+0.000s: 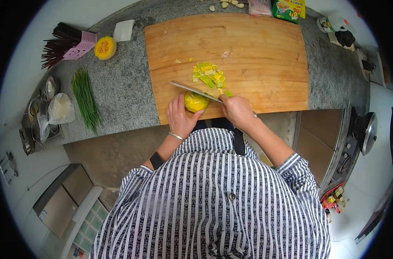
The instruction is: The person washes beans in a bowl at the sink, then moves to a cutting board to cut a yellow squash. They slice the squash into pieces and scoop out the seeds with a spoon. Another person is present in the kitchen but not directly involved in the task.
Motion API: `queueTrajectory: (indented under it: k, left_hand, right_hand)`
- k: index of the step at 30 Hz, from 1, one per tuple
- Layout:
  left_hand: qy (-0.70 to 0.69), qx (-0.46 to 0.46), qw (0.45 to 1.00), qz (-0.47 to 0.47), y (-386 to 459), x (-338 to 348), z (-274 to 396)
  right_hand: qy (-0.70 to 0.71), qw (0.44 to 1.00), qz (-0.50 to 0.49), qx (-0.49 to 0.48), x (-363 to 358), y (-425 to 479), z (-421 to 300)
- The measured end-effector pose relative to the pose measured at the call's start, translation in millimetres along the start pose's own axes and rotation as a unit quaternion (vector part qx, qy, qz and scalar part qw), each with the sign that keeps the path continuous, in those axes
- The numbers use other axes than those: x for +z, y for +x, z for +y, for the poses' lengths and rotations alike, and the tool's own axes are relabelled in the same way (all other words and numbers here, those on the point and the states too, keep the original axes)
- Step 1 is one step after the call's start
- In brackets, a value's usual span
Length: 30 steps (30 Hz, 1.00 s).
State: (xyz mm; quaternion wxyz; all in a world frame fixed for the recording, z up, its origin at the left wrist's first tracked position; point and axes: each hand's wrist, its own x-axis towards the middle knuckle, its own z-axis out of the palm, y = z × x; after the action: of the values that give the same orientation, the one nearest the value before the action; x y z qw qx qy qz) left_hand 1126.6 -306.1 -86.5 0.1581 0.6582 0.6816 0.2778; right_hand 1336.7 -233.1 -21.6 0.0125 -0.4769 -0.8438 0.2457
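My left hand (181,114) holds a partly peeled squash (196,103) against the near edge of a wooden cutting board (264,61). Its flesh shows yellow, with green skin left near the top. My right hand (238,110) grips a kitchen knife (196,91) by the handle. The blade slants across the far side of the squash, close against it; whether it bites in cannot be seen. Just beyond the blade lies a loose heap of green and yellow peel pieces (209,74).
Left on the grey stone counter (122,81) are green chives (85,100), a halved squash (105,47), a pink basket (80,45) of dark sticks and a tied plastic bag (61,108). Garlic cloves (225,4) and a green packet (287,10) lie behind the board. A lidded pan (368,133) stands far right.
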Motion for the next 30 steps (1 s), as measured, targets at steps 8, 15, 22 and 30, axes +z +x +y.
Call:
queueTrajectory:
  k: [8, 15, 22, 30]
  left_hand:
    - [-0.004, 0.018, 1.000, 0.011, -0.2, -2.3, 3.0]
    - [-0.030, 0.031, 0.999, -0.011, -4.0, 2.0, 3.5]
    - [-0.041, 0.065, 0.997, -0.020, -1.1, 20.4, 17.2]
    - [-0.034, 0.056, 0.998, -0.021, 5.1, 11.1, 23.6]
  right_hand:
    - [-0.046, 0.999, -0.022, -0.006, -11.0, -18.7, -3.2]
    - [-0.041, 0.999, -0.023, 0.008, -10.2, -20.3, -4.0]
    - [-0.007, 1.000, -0.004, -0.006, 19.1, 1.3, 37.3]
    - [0.078, 0.996, -0.007, 0.049, -16.6, -12.5, 32.3]
